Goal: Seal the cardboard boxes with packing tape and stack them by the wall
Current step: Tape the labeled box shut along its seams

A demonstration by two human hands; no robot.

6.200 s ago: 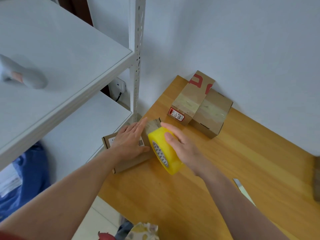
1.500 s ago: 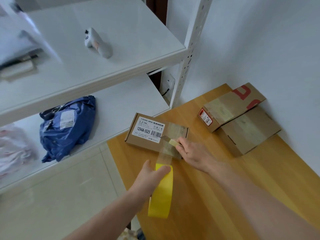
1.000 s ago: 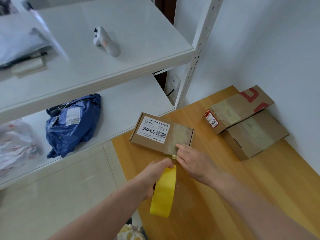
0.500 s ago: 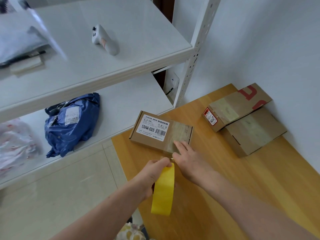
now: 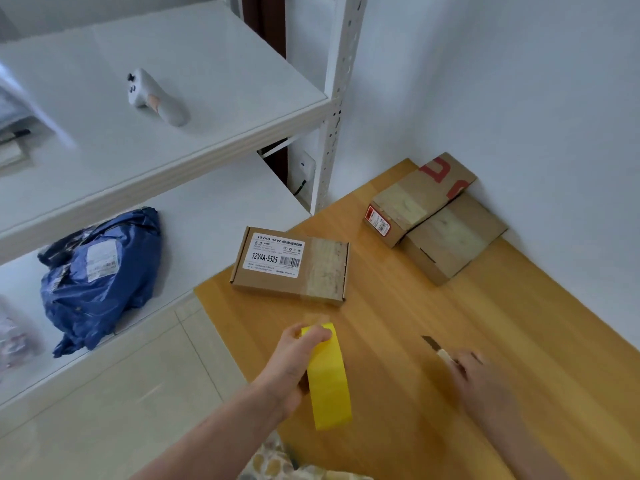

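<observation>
Cardboard box [image 5: 291, 265] lies flat near the far left corner of the wooden surface [image 5: 467, 334], brown and shallow, with a white printed label and barcode on the left part of its lid. A clear strip [image 5: 325, 268] of tape crosses the right part of the lid and runs down over the near edge. The box lies apart from both hands, beyond them and a little left of the gap between them. The left hand [image 5: 294, 362] holds the yellow roll [image 5: 327, 375] on edge above the near part of the surface. Its fingers [image 5: 318, 336] are curled over the top of the roll, whose far rim is near the box's near edge but not touching it. The right hand [image 5: 481, 382], blurred, is well to the right of the box. Its fingers [image 5: 464, 362] are closed round the handle of a small knife [image 5: 433, 346], whose dark blade points up and left toward the box. Two more taped boxes sit against the wall [image 5: 519, 98] at the far right. The top box [image 5: 415, 199], with red print and a red end label, lies partly over the bottom box [image 5: 453, 237]. White shelves at the left carry a grey controller [image 5: 152, 98] above and a blue bag [image 5: 97, 275] below.
</observation>
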